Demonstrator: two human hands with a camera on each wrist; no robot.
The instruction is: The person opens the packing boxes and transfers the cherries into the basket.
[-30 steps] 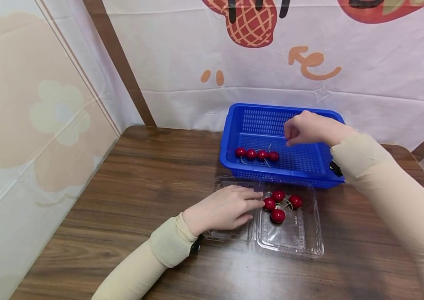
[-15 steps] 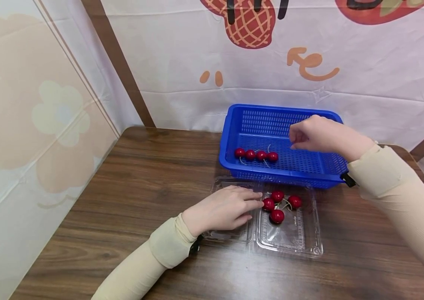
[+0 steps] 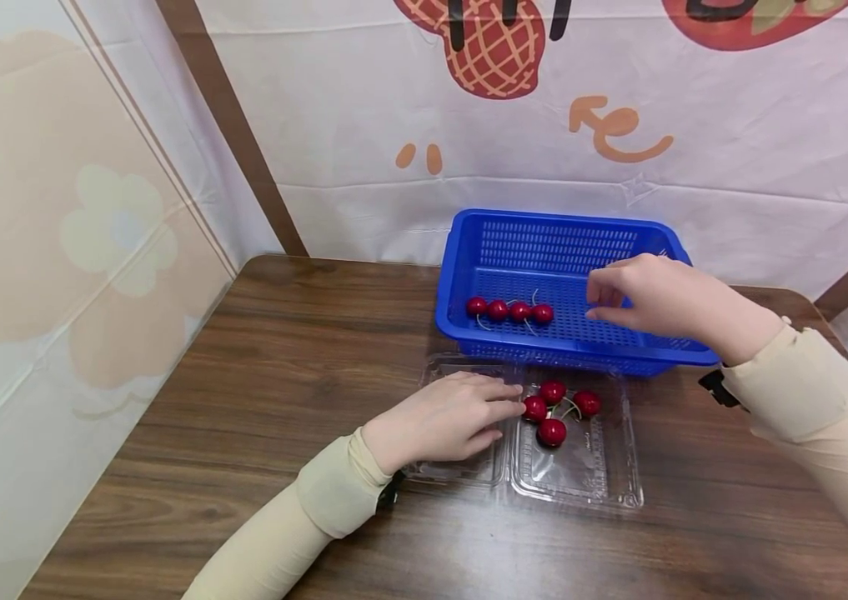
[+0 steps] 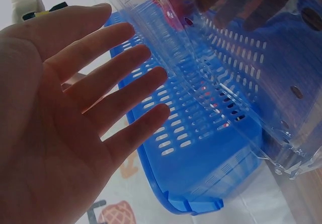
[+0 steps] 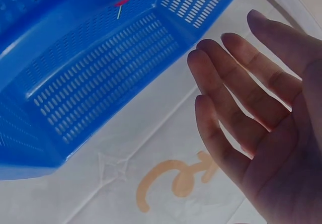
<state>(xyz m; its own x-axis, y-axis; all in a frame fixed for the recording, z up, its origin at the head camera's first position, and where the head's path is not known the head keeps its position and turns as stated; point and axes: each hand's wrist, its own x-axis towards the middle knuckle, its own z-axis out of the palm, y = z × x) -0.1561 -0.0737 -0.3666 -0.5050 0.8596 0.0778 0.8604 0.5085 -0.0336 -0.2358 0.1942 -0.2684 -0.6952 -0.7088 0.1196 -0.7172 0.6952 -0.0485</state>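
Note:
Over the right part of a blue slotted plastic basket (image 3: pixel 559 242), my right hand (image 3: pixel 656 292) hovers with loosely bent fingers. Its palm is bare in the right wrist view, and the fingers (image 5: pixel 254 90) are spread apart. Several dark red cherries (image 3: pixel 497 310) with stems lie in a row at the basket's front left. My left hand (image 3: pixel 442 421) is over the left half of an unfolded clear plastic clamshell box (image 3: pixel 569 479), fingers extended, fingertips right beside the cherries (image 3: pixel 552 432) there. Several cherries sit grouped in the box's right half, their stems meeting between them.
A brown wood-grain table (image 3: pixel 258 400) bears the box in front and the basket behind it. Close behind the basket hangs a pale printed cloth (image 3: pixel 363 125), and another flowered cloth (image 3: pixel 78 275) runs along the table's left side.
My right hand has moved rightward and nearer over the basket, and its fingers have loosened a little. The left hand and both groups of cherries stay as they were.

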